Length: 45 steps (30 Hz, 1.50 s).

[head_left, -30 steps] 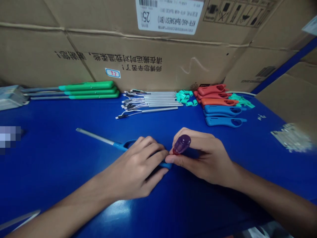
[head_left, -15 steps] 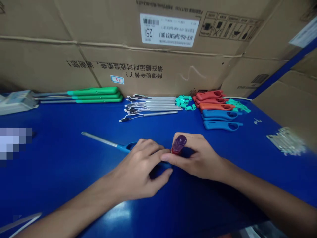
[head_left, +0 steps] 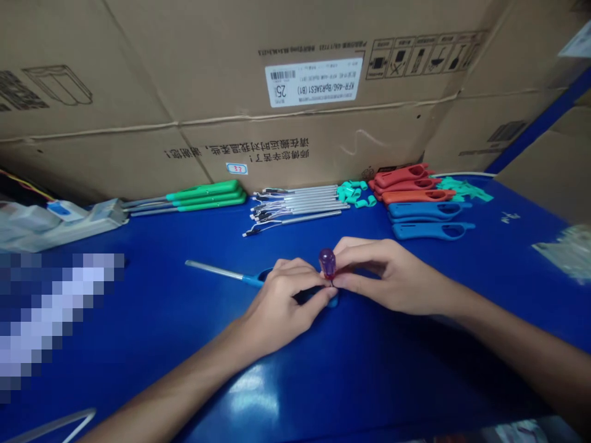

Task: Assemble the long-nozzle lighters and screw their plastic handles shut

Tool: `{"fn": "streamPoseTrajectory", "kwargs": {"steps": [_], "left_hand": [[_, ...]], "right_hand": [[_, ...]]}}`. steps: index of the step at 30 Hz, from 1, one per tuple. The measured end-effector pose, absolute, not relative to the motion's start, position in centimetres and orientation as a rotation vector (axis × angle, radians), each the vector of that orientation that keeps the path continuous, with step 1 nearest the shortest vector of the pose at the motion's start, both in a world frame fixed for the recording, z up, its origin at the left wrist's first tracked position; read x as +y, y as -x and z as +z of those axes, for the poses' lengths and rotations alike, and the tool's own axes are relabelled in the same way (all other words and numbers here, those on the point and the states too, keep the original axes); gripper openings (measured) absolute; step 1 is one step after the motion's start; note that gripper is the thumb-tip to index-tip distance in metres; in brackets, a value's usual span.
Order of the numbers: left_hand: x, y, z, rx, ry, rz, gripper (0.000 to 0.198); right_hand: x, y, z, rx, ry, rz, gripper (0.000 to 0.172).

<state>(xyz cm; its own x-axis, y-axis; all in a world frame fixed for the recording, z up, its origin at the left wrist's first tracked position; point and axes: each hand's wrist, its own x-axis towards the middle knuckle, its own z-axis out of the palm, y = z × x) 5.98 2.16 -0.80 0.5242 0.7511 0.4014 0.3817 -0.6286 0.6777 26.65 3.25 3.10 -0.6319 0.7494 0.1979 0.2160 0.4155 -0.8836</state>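
A blue long-nosed lighter [head_left: 253, 280] lies on the blue table, its metal tube pointing left. My left hand [head_left: 289, 298] is closed over its handle, hiding most of it, with thumb and index finger meeting near the handle's right end. In my right hand [head_left: 397, 277] is a screwdriver [head_left: 327, 263] with a purple-red handle, held nearly upright. Thumb and fingers pinch it low on the handle. Its thin shaft runs down to the lighter's handle beside my left fingertips; the tip itself is hidden.
Behind lie finished-looking green lighters [head_left: 210, 197], metal tubes with wires [head_left: 309, 200], teal rings [head_left: 354, 192], red casings [head_left: 401, 177] and blue casings [head_left: 427, 231]. A clear bag [head_left: 570, 252] sits right, a power strip [head_left: 104, 218] left. A cardboard wall [head_left: 258, 80] closes the back.
The view has shifted, so the scene sits further right and lower. My right fingers have opened from around the screwdriver to a lower pinch. My left thumb has closed in toward the screwdriver's shaft.
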Motion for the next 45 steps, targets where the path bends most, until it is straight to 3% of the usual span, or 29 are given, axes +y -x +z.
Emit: {"fn": "streamPoseTrajectory", "kwargs": {"steps": [6,9,15,21,32,45], "left_hand": [[2.3,-6.0,-0.7,0.914,-2.251,0.928,0.013],[2.2,-5.9,-0.3,0.910,-2.248,0.888,0.002],[1.9,-5.4,0.2,0.996,-2.344,0.648,0.033],[1.9,-5.3,-0.2,0.954,-2.393,0.694,0.015],[1.8,-5.4,-0.2,0.933,-2.405,0.726,0.016],[1.9,-5.4,-0.4,0.950,-2.376,0.692,0.013]], "right_hand": [[3.1,-26.8,3.2,-2.137,0.778,1.114,0.012],[3.0,-26.8,3.3,-2.110,0.773,1.117,0.009],[3.1,-26.9,3.1,-2.052,0.795,1.017,0.006],[2.9,-26.3,2.4,-2.051,0.790,0.838,0.010],[3.0,-25.5,1.7,-2.029,0.754,0.720,0.023],[2.8,-25.1,1.2,-1.899,0.934,0.962,0.031]]}}
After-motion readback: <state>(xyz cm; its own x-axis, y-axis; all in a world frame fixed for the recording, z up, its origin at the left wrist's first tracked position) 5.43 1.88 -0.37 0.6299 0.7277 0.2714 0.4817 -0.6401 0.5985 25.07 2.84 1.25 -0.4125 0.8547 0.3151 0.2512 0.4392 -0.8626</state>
